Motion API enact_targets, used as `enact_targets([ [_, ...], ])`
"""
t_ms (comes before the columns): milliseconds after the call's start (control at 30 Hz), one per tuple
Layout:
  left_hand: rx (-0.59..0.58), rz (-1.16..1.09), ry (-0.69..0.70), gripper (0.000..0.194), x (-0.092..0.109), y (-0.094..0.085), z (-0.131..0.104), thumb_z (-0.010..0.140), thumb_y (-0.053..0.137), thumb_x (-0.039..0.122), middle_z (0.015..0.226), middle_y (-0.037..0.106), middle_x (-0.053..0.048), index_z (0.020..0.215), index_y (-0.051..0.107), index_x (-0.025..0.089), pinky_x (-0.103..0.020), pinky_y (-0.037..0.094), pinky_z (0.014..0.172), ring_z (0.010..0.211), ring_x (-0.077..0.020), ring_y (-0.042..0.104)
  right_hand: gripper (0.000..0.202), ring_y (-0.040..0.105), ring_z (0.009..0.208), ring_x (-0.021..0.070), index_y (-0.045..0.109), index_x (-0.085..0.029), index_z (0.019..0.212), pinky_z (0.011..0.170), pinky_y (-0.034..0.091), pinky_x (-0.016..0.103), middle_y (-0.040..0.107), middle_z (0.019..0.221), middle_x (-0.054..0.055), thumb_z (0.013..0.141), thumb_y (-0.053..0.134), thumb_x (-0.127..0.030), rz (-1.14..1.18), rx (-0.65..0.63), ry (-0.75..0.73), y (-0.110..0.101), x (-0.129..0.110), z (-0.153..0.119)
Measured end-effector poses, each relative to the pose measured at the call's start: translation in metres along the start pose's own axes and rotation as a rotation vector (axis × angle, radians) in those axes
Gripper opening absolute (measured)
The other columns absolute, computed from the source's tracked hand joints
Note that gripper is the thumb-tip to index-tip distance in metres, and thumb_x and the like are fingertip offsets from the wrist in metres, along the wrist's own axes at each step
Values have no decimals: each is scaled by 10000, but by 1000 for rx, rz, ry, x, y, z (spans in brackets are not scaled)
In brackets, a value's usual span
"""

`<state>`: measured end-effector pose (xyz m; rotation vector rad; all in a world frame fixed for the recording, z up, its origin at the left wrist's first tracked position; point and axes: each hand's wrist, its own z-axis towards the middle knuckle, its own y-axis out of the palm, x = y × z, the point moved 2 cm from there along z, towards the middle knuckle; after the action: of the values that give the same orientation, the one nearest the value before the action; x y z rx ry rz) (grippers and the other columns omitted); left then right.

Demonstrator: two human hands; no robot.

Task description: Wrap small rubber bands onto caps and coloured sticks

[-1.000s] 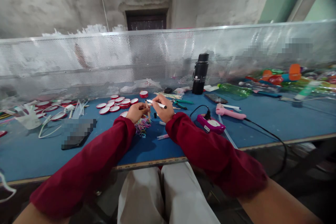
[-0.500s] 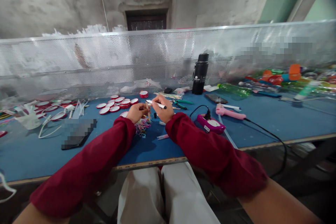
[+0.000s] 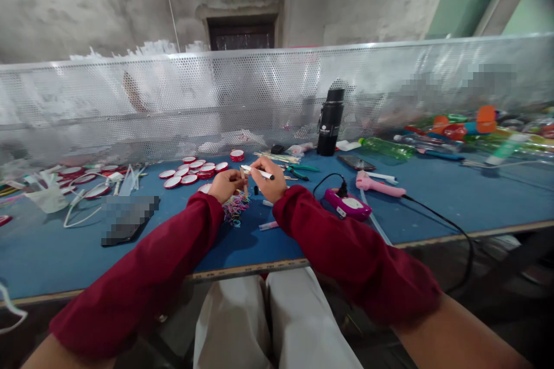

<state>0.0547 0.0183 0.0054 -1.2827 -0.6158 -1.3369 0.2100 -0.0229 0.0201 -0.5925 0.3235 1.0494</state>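
My right hand (image 3: 272, 182) is closed around a white marker pen (image 3: 258, 172), its tip end close to the fingers of the other hand. Between the fingers of my left hand (image 3: 227, 185) is a flat wooden craft stick (image 3: 244, 181), held upright, and the pen's tip is at or near its upper part. A small black pen cap (image 3: 256, 190) is on the table between the hands. Just below my left hand lies a heap of colourful rubber bands (image 3: 235, 209). Red-rimmed white discs (image 3: 190, 171) are spread behind that hand.
A black thermos (image 3: 331, 122) stands at the back. To the right are a purple power strip (image 3: 347, 204), a pink glue gun (image 3: 380, 185) with a cord, and plastic bottles (image 3: 387, 149). A phone (image 3: 131, 221) and a white cup (image 3: 48, 198) are at left.
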Motion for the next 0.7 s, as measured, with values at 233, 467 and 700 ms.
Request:
enact_targets([
  [233, 0, 2, -18, 292, 3, 0, -1, 676, 748, 347, 733, 677, -43, 847, 655, 130, -218, 447, 506, 636, -142, 634, 113, 520, 613, 135, 568, -222, 786, 591, 373, 272, 595, 693, -23, 863, 508, -278, 15, 1, -1, 1, 2, 0],
  [467, 3, -3, -14, 260, 3, 0, -1, 686, 740, 314, 739, 677, -43, 843, 651, 127, -221, 451, 509, 634, -140, 633, 96, 540, 634, 140, 560, -222, 801, 608, 386, 273, 608, 704, -20, 859, 516, -285, 16, 5, 3, 3, 5, 0],
  [700, 1, -12, -20, 239, 6, 0, -3, 690, 732, 287, 729, 667, -38, 843, 647, 124, -211, 443, 499, 628, -134, 629, 107, 537, 623, 136, 558, -221, 789, 599, 380, 272, 599, 689, -22, 863, 513, -284, 16, 7, -4, 2, 3, -1],
])
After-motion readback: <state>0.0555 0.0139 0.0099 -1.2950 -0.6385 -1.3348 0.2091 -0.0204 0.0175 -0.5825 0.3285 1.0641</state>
